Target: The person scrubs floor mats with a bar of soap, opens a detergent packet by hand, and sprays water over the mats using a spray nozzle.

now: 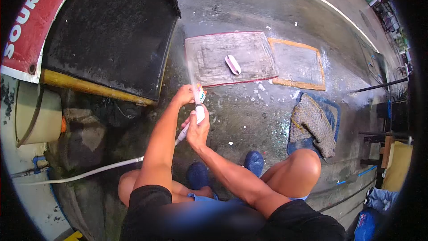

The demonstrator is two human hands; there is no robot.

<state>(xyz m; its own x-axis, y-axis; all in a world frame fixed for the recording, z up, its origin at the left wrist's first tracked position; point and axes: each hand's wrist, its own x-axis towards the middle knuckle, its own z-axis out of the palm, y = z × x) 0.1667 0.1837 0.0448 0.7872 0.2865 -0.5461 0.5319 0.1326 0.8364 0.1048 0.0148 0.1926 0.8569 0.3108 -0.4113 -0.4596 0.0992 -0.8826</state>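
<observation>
My right hand [198, 131] is closed around a white spray nozzle [200, 114] on the end of a pale hose [113, 166]. At the front of the nozzle, my left hand [185, 94] has its fingers closed on a small white printed packet [200, 93] with green and orange marks; its exact kind is unclear. Water mist rises just beyond the left hand. Ahead lies a grey mat [256, 49] with a red edge, and on it rests a white and pink scrub brush [232, 64], apart from both hands.
An orange-edged mat [320, 69] adjoins the grey one. A folded grey rug [312, 122] lies over a blue mat [335, 111] at right. A large black panel [111, 31] stands left, above a pale bucket [42, 114]. Foam dots the wet concrete around my blue shoes [254, 163].
</observation>
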